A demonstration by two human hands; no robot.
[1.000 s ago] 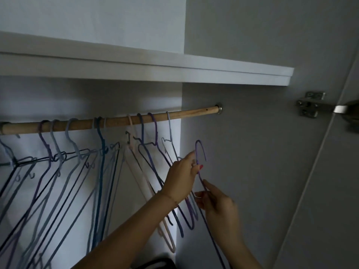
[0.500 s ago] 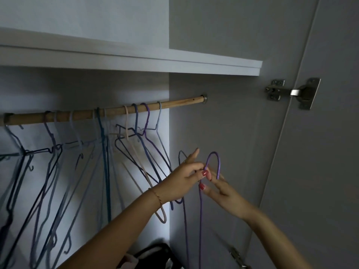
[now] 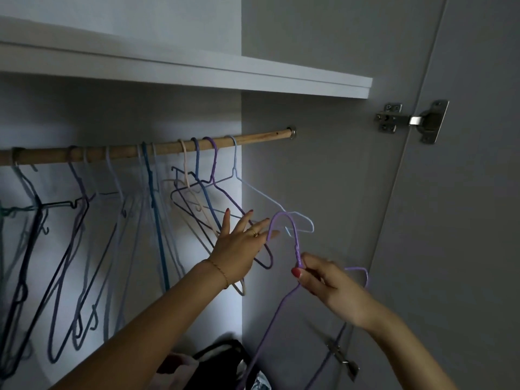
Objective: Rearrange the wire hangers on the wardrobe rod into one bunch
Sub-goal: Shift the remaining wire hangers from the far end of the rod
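A: Why is the lilac wire hanger (image 3: 284, 235) off the wooden rod (image 3: 168, 149)?

B: It looks lifted free so it can go back on beside the others. The right hand (image 3: 329, 288) pinches it at the twisted neck just under the hook, thumb and fingers closed on the wire, so the hook points up and stays easy to steer.

A: And the left hand (image 3: 239, 249)?

B: Spread wide, fingers straight, holding nothing. It rests against the lower wires of the right-hand cluster of hangers (image 3: 208, 175), probably to steady them and keep them from tangling with the loose one.

A: Where do the rest hang?

B: Along the rod in loose groups: a dark and lavender set (image 3: 76, 198) at the left, a blue one (image 3: 149, 192) mid-rod, then the cluster of four nearest the rod's wall socket (image 3: 292, 132). There are gaps between the groups, so I judge the bunching unfinished.

A: Risk?

B: The thin wires could snag each other.
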